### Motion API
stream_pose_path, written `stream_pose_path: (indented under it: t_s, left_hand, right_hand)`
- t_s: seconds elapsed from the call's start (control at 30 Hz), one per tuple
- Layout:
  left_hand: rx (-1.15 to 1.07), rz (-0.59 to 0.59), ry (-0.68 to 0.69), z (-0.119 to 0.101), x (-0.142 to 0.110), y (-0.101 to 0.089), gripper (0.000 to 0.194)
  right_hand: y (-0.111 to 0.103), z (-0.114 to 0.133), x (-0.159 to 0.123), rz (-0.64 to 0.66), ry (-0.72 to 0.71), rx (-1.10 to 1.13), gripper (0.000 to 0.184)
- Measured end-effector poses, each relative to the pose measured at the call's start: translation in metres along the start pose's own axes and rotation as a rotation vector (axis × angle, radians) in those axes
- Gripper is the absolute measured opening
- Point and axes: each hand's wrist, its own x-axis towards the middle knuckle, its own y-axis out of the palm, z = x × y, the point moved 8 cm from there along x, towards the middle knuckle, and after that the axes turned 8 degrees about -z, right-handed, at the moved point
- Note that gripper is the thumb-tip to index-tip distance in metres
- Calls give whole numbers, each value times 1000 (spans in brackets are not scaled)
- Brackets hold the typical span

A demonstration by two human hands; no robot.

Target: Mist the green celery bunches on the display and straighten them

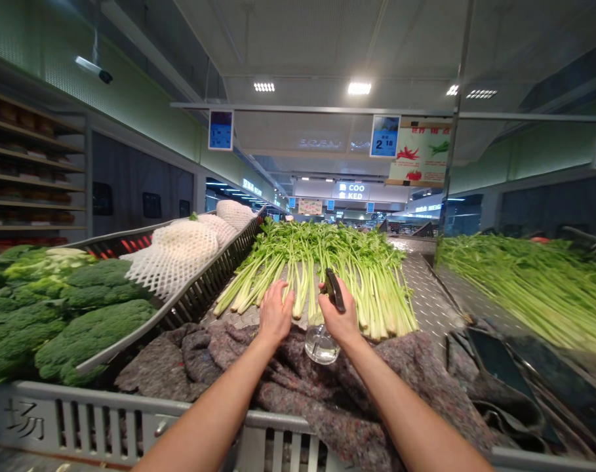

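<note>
The spray bottle (322, 344) in the right hand (339, 311) is clear, glossy plastic with a black plastic trigger head (334, 290). Beneath it, the grey-brown blanket (298, 373) is rough, matt, felt-like cloth. The display surface (423, 282) at right of centre is shiny metal with a raised tread pattern. The grey crate (179, 410) along the bottom looks like smooth plastic; white foam netting (184, 246) at upper left of centre is matt.

left grip (277, 313): bare | right grip (341, 319): bare | forearms (218, 404): bare
</note>
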Motion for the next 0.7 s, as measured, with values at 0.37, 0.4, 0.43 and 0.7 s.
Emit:
stream_pose_path:
  t_s: [0.37,0.4,0.43,0.7]
  left_hand:
    - [11,25,-8,4,1,3,34]
    - [12,26,-8,4,1,3,34]
    - [13,26,-8,3,1,3,34]
    - [18,26,-10,2,-1,2,34]
  right_hand:
    - [-6,-14,4,-33,76,-24,23]
    - [-6,-14,4,-32,76,-24,22]
    - [-5,-14,4,-32,75,-24,21]
    - [-16,-14,9,-120,68,-26,19]
